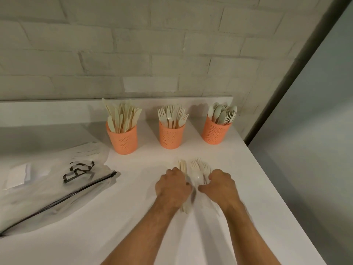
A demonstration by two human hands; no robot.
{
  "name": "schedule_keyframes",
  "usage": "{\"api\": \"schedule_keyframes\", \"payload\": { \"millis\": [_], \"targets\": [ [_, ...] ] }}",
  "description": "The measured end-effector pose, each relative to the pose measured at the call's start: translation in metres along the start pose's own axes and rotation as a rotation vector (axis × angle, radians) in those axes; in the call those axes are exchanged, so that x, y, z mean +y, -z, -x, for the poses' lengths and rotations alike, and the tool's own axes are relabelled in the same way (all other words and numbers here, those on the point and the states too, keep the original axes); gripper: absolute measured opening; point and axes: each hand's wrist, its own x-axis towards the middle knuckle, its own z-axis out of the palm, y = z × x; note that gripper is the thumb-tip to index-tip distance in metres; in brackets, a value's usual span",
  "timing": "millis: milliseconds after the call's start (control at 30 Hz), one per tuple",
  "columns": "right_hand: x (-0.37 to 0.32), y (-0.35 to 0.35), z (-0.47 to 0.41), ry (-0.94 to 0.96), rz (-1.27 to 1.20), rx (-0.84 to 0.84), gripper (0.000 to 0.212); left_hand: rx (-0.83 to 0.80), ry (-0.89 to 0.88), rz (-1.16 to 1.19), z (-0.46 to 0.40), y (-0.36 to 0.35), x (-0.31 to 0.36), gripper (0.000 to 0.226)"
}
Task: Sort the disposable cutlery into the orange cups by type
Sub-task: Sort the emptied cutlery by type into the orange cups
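White-painted brick fills the background, and below it a white countertop [114, 217] runs from a low ledge at the far side toward the near edge, with a grey wall and a dark vertical strip seen to the right.

Three orange perforated cups are lined up along the far part of the counter, well apart from one another. The left cup [122, 139] is filled with knives [124, 117] stood upright, the middle cup [171, 135] with forks [172, 116], tines up, and the right cup [215, 131] with spoons [222, 112], bowls up.

Near the middle of the counter, in front of the middle and right cups, a small pile of unsorted cutlery [197, 172] is laid flat. Fork tines and a few knife ends are seen pointing away at its far side, and a spoon bowl is seen in the gap between the hands.

The pile is flanked by both hands. The left hand [172, 188] is set on the pile's left side with its fingers curled down over the knife handles; a grip seems likely, though blur makes it hard to confirm. The right hand [221, 188] is placed on the pile's right side, fingers bent over the forks, and whether anything is actually gripped cannot be told.

To the left, a clear zip bag [47, 190] with a dark zipper strip and a black printed mark is laid flat on the counter, with white paper sheets [86, 150] seen at its far end.
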Motion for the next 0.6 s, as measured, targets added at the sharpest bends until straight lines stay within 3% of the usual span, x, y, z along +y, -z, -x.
{"api": "schedule_keyframes", "payload": {
  "millis": [67, 200, 467, 600],
  "targets": [
    [0.001, 0.000, -0.001, 0.000, 0.008, 0.030, 0.022, -0.014, 0.014, 0.018, -0.001, 0.002, -0.002, 0.042],
    [0.000, -0.007, -0.006, -0.010, -0.006, 0.037, 0.037, -0.057, 0.032, 0.002, 0.001, 0.003, 0.003, 0.049],
    [-0.021, -0.015, -0.006, -0.008, -0.014, 0.017, 0.037, -0.068, 0.159, -0.015, -0.009, 0.007, 0.002, 0.042],
    [-0.032, -0.015, -0.005, -0.009, -0.007, -0.017, 0.031, -0.077, 0.110, -0.055, -0.006, 0.007, -0.005, 0.041]
  ]
}}
